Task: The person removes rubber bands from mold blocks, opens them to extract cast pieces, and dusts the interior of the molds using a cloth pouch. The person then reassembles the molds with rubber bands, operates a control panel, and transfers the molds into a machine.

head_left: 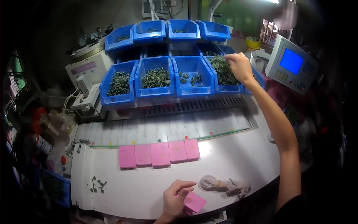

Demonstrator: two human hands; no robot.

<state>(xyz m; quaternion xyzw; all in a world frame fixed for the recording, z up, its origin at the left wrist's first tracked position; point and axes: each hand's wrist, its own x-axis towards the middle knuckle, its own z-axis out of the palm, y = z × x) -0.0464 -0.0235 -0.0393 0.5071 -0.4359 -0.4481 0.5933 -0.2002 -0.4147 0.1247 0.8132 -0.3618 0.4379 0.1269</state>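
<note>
My left hand [174,198] is at the front edge of the white worktable, its fingers closed around a pink block [195,202]. My right hand [240,66] reaches out to a blue bin heaped with small dark green parts [222,71]. Its fingers are bent together over the bin's right side; whatever they pinch is hidden or too small to name. A row of several pink blocks [160,154] lies side by side across the middle of the table. To the right of my left hand rests a tied bundle of greyish cloth [225,185].
More blue bins [155,78] with green parts stand in tiers at the back. A control panel with a blue screen [292,61] stands at the right. A few small green pieces [97,185] lie at the table's left. A slotted metal strip [194,106] runs below the bins.
</note>
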